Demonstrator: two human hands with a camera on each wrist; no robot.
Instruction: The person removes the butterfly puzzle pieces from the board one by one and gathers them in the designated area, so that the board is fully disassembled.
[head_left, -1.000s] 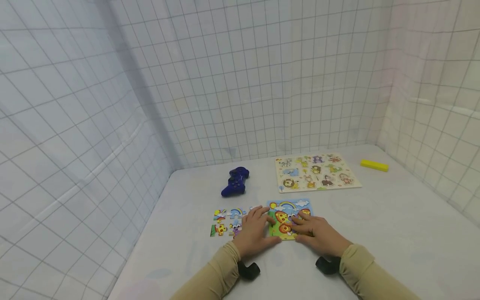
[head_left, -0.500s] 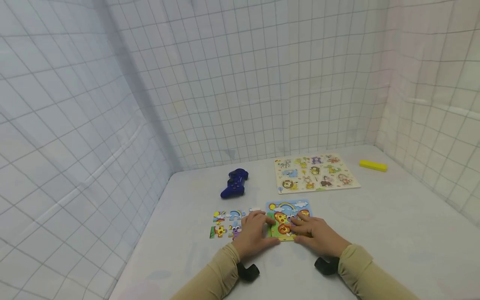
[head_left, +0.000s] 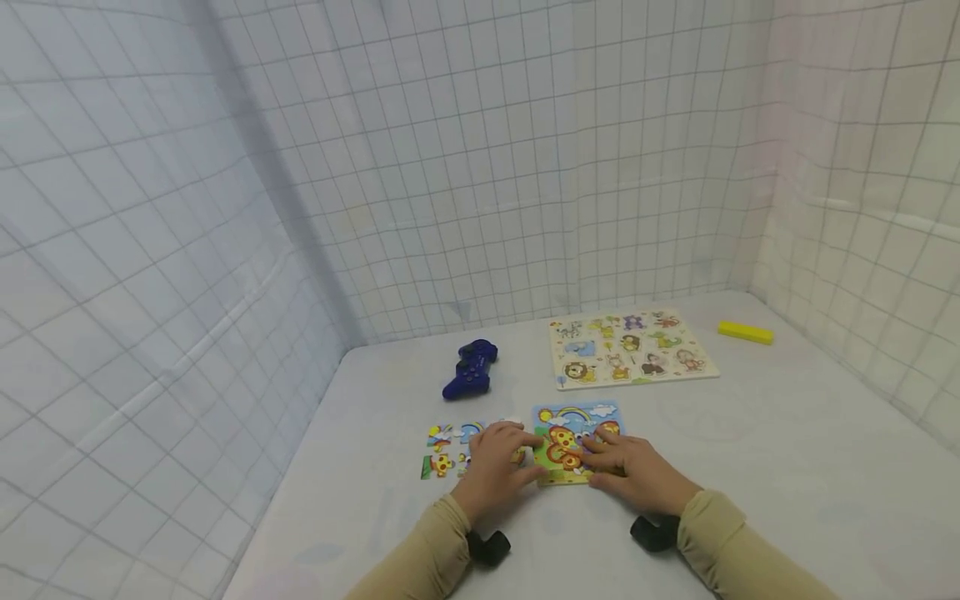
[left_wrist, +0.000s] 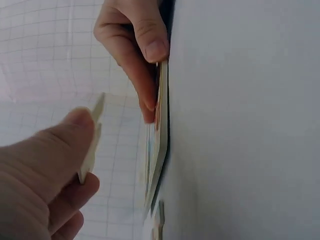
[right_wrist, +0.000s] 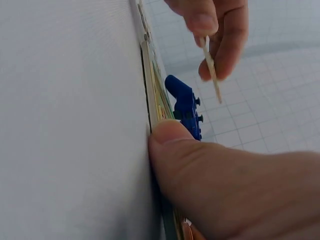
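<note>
A square picture puzzle (head_left: 577, 414) with butterflies and a rainbow lies flat on the table between the hands. Above its left edge, my left hand (head_left: 495, 471) pinches a thin puzzle piece (left_wrist: 93, 147) between thumb and fingers, held up off the board. The back of that hand hides the piece in the head view. My right hand (head_left: 641, 473) rests on the puzzle's right side, fingers lying across the picture and thumb (right_wrist: 172, 135) against its near edge. Several loose puzzle pieces (head_left: 440, 464) are laid out in rows to the left, partly covered by my left hand.
Behind the loose pieces lies a blue game controller (head_left: 472, 369). A wooden animal puzzle board (head_left: 630, 348) is at the back right, with a yellow bar (head_left: 745, 332) beyond it. Gridded white cloth walls (head_left: 465, 167) enclose the white table (head_left: 360, 500).
My left hand has shifted slightly left, its fingertips moving back from over the puzzle's left side to its edge. My right hand has stayed on the puzzle.
</note>
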